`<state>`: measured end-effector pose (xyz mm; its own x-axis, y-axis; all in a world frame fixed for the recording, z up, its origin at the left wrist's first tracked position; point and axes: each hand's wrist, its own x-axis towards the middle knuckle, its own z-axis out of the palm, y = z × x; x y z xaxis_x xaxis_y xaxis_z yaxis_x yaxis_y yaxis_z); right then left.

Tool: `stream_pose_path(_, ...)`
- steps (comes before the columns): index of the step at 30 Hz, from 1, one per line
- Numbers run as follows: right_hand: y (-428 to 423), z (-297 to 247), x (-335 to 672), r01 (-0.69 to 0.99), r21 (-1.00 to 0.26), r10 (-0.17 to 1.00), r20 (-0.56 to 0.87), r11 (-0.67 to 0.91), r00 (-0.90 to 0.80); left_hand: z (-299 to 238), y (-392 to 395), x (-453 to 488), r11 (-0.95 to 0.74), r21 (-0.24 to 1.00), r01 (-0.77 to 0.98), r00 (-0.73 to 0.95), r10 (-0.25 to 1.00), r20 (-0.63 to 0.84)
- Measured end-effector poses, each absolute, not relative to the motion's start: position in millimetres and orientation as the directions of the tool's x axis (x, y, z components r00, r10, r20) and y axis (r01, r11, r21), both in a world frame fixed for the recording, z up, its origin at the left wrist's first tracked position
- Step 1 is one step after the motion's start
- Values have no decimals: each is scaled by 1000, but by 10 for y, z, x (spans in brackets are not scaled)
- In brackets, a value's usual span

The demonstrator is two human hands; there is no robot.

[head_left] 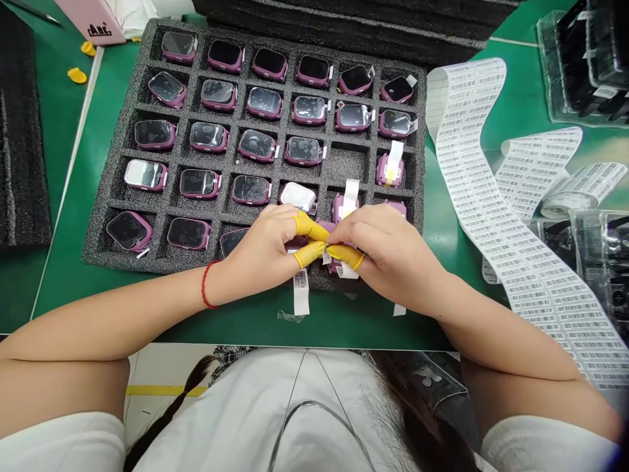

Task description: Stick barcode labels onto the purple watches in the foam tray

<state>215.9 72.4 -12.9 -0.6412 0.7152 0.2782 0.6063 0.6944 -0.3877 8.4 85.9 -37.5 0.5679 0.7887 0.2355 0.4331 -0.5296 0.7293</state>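
Yellow finger cots cover the thumb and index finger of my left hand [268,246] and the thumb of my right hand [388,255]. My fingertips meet in a pinch above the tray's front edge, on a small white printed label [327,256]. Purple parts of watches show around and below the fingers, mostly hidden. The grey foam tray [147,262] holds purple smartwatches [189,233] in its compartments, most with dark screens up. A few at the right lie back up, such as the watch [390,172] with a white paper strip [395,155].
A long barcode label strip [466,164] curls down the right side, beside a label roll [584,187]. Clear plastic trays [565,78] stand at the far right. Black foam [354,26] lies behind the tray. A pink box [93,19] and yellow finger cots [77,75] are at upper left.
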Motion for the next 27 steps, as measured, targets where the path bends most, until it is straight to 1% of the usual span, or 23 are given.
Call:
stream_pose_path(4, 735, -142, 2170, 613, -369, 713, 291, 699, -638, -365, 858, 90, -539, 731, 417, 561, 786, 259)
stream_pose_path(9, 711, -121, 2163, 611, -226, 648, 364, 758, -669, -362, 852, 98, -535, 715, 450, 556, 794, 244)
stream_pose_path(11, 687, -49, 2176, 607, -225, 644, 360, 762, -675, -360, 852, 101, -539, 708, 456, 558, 793, 244)
stream_pose_path(12, 672, 3, 2191, 609, -262, 662, 349, 749, -663, -355, 853, 98, -541, 706, 457, 558, 792, 246)
stream_pose_path(14, 641, 121, 2236, 616, -409, 738, 313, 673, -599, -335, 850, 79, -542, 707, 453, 562, 790, 246)
stream_pose_path(17, 610, 231, 2310, 571, -679, 879, 260, 461, -400, -279, 840, 13, -578, 699, 422, 633, 739, 229)
stream_pose_path(19, 619, 203, 2335, 492, -813, 941, 190, 310, -279, -245, 836, -39, -615, 676, 405, 686, 694, 220)
stream_pose_path(20, 635, 160, 2335, 447, -864, 961, 133, 232, -242, -236, 836, -59, -631, 664, 402, 701, 679, 220)
stream_pose_path(22, 686, 42, 2314, 359, -931, 979, -6, 69, -202, -243, 842, -79, -645, 644, 412, 702, 675, 227)
stream_pose_path(24, 746, -79, 2272, 288, -956, 978, -115, -61, -174, -280, 851, -68, -637, 630, 444, 688, 693, 216)
stream_pose_path(27, 809, -200, 2206, 237, -961, 968, -185, -142, -171, -365, 851, -24, -609, 610, 507, 659, 730, 181)
